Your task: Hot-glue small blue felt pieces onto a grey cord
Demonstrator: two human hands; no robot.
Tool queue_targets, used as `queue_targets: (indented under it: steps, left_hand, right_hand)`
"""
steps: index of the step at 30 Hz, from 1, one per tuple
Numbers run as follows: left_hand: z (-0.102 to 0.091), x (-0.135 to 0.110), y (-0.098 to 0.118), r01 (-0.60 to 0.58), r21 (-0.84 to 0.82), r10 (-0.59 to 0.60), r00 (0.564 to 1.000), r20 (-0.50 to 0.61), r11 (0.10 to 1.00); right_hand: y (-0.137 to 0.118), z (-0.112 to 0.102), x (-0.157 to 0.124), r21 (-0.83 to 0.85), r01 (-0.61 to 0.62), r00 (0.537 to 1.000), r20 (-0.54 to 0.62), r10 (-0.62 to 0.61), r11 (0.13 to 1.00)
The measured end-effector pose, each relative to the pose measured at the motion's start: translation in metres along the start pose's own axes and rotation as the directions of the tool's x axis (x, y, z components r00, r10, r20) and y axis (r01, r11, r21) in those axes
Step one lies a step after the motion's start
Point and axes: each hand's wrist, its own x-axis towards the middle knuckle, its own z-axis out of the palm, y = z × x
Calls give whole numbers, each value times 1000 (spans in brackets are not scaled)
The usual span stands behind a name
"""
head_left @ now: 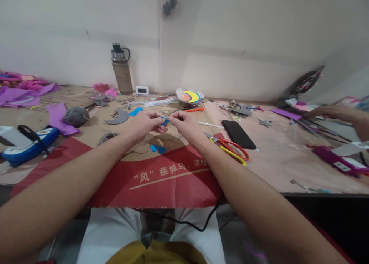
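Between thumb and fingers, my left hand pinches a small blue felt piece above the cardboard. My right hand is closed in a pinch right against the piece's right side; whatever its fingertips grip is too small to make out. Below the hands lie more blue felt cutouts with a thin grey strand of yarn near them. A ball of grey yarn sits partly behind my left forearm. Left of my hands are a grey felt crescent moon and a blue felt cutout.
Scissors and a black phone lie to the right. A bottle, small digital clock and bowl stand at the back. Blue and purple glue guns flank me. Another person's hand reaches in at right.
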Motion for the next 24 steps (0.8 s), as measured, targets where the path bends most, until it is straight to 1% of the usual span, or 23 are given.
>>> queue_targets:
  steps: [4,11,15,20,24]
  left_hand:
    - [-2,1,-1,-22,-19,23,1000,18,1000]
    - [-3,1,-2,-26,-20,26,999,35,999]
    - [-3,1,-1,-18,-1,18,999,49,1000]
    - [-5,1,-3,-43,22,40,994,106,999]
    - [-5,1,-4,-55,4,54,992,114,998]
  right_hand:
    - [-1,-1,-1,3,-1,1000,5,1,1000]
    - [-1,-3,0,-66,66,998,4,-66,996]
    - [-3,-2,-1,-63,35,999,-5,-36,997]
    - [-8,-2,-2,-46,-21,999,-32,20,999]
    - [-8,-2,-2,-50,-19,999,-35,17,999]
